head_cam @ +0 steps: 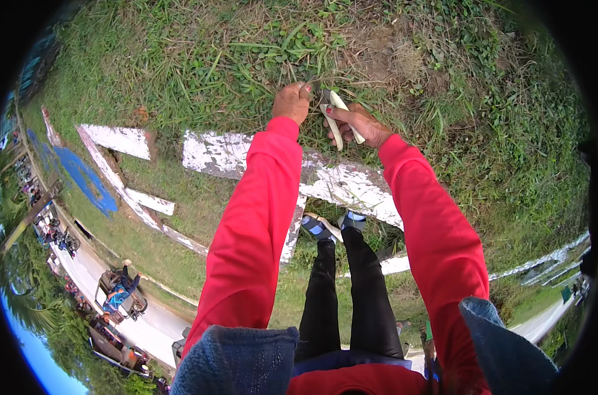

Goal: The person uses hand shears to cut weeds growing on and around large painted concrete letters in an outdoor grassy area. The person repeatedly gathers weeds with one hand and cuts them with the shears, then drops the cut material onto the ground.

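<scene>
My right hand (360,127) grips hand shears (347,116) with cream handles, which stand spread apart. Their dark blades point away from me into the grass (259,74) and are partly hidden there. Close to the blade tips on the left, my left hand (291,102) is closed low over the slope, and thin grass stems seem pinched in its fingers. Both forearms reach across a raised white-painted slab (348,185) with flaking paint. Shoes (321,227) with blue and white patches show below the slab.
More white-painted raised strips (121,140) and a blue-painted shape (84,177) lie to the left on the grassy slope. Downhill runs a road (150,340), where a vehicle with people (118,296) and motorcycles (68,242) are visible. Leafy weeds (516,118) cover the right side.
</scene>
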The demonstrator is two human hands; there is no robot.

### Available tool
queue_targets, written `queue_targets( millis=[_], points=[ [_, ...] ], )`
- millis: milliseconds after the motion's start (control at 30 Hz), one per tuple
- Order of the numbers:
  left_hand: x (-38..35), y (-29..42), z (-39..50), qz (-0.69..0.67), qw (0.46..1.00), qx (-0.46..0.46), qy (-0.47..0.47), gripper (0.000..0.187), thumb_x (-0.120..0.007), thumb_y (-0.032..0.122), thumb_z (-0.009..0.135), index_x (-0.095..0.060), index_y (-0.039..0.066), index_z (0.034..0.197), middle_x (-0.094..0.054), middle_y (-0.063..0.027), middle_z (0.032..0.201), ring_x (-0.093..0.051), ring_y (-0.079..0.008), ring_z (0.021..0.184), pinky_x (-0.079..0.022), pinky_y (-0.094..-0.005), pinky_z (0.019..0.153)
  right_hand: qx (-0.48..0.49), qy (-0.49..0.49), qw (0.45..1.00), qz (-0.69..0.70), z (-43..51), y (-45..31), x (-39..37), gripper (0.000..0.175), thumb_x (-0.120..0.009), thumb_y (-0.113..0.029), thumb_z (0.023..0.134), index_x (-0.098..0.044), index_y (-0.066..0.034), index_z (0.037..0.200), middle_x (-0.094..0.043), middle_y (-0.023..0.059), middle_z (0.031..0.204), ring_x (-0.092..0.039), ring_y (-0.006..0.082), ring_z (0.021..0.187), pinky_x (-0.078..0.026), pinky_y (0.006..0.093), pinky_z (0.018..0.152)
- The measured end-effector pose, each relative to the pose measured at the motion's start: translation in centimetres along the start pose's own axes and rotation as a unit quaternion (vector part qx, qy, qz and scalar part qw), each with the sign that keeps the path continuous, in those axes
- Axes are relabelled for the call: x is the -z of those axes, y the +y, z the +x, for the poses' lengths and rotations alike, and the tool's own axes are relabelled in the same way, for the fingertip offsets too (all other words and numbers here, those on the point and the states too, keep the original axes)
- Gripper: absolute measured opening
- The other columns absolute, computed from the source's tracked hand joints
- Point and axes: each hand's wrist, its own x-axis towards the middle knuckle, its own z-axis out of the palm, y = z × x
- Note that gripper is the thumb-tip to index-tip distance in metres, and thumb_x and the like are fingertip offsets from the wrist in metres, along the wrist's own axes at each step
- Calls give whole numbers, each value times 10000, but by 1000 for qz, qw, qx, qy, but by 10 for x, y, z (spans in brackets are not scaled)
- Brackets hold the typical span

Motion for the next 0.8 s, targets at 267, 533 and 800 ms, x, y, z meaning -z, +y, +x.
queue_targets(
  millis=[267,533,800],
  points=[
    [14,-4,-14,25,999,10,-39,262,-555,247,858,-618,30,991,-631,-184,862,-612,-312,782,-469,-364,700,0,-36,998,-61,-66,23,7,435,-507,-424,857,-601,1,857,-642,109,773,-616,150,660,-464,260,522],
    [5,5,-26,50,998,-9,24,232,-533,247,864,-638,73,975,-641,-156,873,-596,-356,819,-472,-420,730,-39,-87,995,40,-19,5,0,504,-490,-503,837,-580,-8,859,-641,109,736,-600,162,591,-444,264,497],
    [1,15,-56,134,988,-60,42,210,-552,187,835,-615,51,982,-595,-188,1018,-590,-383,834,-480,-419,746,-55,-43,998,-11,-67,38,-10,478,-454,-487,868,-593,-33,808,-636,70,684,-576,136,599,-416,270,542]
  ],
)
